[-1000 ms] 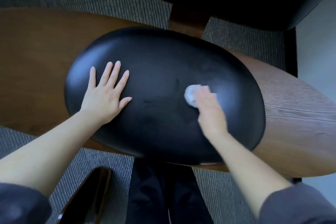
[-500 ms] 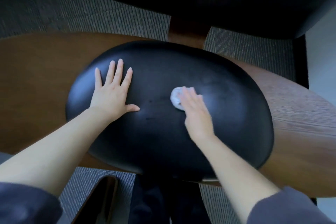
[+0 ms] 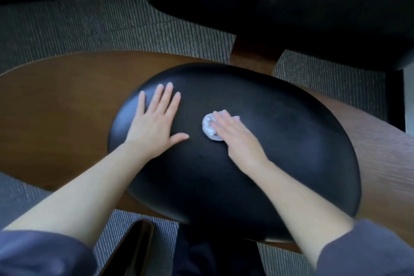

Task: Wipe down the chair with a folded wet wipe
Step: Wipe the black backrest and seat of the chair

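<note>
Left hand (image 3: 154, 124): flat on the black seat cushion (image 3: 280, 175), palm down, fingers spread wide, thumb out to the right; holding nothing.
Right hand (image 3: 235, 135): flat on top of the wet wipe (image 3: 209, 127), fingers long and close together, pressing it onto the cushion; not closed around it.
Wet wipe: small, white, bunched up; sticking out to the left of the right-hand fingers, a bit of it also past the fingertips on the far side; near the middle of the cushion, just right of the left thumb, not touching it.
Seat cushion: black, smooth, egg-shaped; sitting on the wooden seat shell (image 3: 56, 119).
Wooden seat shell: brown, wide and curved; sticking out past the cushion on the left and on the right.
Chair back (image 3: 291, 6): black and big, at the far side, up top on the right.
Wooden post (image 3: 253, 56): brown, between the chair back and the seat.
Sleeves (image 3: 40, 253): dark blue-grey, pushed up on both arms, forearms bare.
Carpet (image 3: 89, 29): grey with thin stripes, under the chair.
Shoe (image 3: 132, 251): dark and shiny, on the carpet at the near edge, left of the dark trouser leg (image 3: 201, 253).
</note>
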The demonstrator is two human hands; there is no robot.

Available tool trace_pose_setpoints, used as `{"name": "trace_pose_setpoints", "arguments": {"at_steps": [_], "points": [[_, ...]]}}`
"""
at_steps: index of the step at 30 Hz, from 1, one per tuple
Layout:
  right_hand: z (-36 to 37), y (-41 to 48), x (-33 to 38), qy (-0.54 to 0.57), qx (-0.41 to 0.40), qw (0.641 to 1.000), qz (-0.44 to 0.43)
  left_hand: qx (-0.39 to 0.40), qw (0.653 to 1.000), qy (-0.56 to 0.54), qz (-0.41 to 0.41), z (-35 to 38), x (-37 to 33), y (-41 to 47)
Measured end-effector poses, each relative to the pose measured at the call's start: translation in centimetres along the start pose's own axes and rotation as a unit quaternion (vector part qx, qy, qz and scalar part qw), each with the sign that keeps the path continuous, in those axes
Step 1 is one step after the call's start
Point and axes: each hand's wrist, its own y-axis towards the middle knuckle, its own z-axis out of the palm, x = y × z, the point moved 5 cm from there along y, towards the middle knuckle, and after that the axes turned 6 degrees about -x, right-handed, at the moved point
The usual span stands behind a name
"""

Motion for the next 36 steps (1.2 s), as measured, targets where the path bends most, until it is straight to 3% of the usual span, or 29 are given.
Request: {"name": "trace_pose_setpoints", "arguments": {"at_steps": [4,6,9,12,15,17,19,20,22,24,27,29,33,36], "points": [[-3.1,-4.2,-10.7,-0.064,-0.044,0.969,0.236,-0.022,0.999,-0.014,-0.024,0.0,4.1,-1.3],[-4.5,-4.8,-12.8,-0.089,-0.05,0.95,0.295,-0.017,1.0,-0.019,-0.018,0.2,5.2,-1.9],[-4.1,-3.0,-9.3,-0.063,-0.076,0.945,0.313,-0.008,0.999,-0.033,-0.005,0.3,6.5,-3.1],[-0.8,0.8,-1.3,0.007,-0.088,0.974,0.209,-0.004,1.0,-0.024,0.015,0.2,8.2,-5.3],[2.8,3.7,8.5,0.08,-0.066,0.994,0.028,0.013,0.998,0.008,0.057,0.5,9.4,-7.7],[3.8,3.4,12.9,0.123,-0.049,0.985,-0.115,0.028,0.996,0.033,0.084,0.8,10.1,-8.9],[3.7,2.2,12.4,0.105,-0.041,0.977,-0.182,0.035,0.994,0.05,0.095,1.0,10.2,-9.3],[3.3,1.5,10.6,0.09,-0.028,0.984,-0.152,0.035,0.994,0.05,0.092,1.0,10.1,-9.3],[1.9,-0.4,4.4,0.046,-0.036,0.997,0.041,0.029,0.995,0.046,0.079,1.1,9.7,-9.1],[0.1,-3.2,-1.1,0.002,-0.059,0.973,0.224,0.016,0.996,0.048,0.067,1.2,9.6,-9.2],[-0.4,-4.7,-2.2,-0.019,-0.093,0.943,0.32,0.007,0.997,0.05,0.058,1.4,9.5,-9.3],[0.8,-3.0,2.3,0.019,-0.11,0.952,0.286,0.005,0.997,0.054,0.051,1.4,9.5,-9.4],[4.5,-0.5,15.8,0.122,-0.077,0.988,0.054,-0.012,0.998,0.053,0.033,1.5,9.1,-10.2],[5.3,-1.5,17.5,0.131,-0.021,0.988,-0.082,-0.047,0.999,0.008,0.009,1.7,8.6,-11.2]]}}
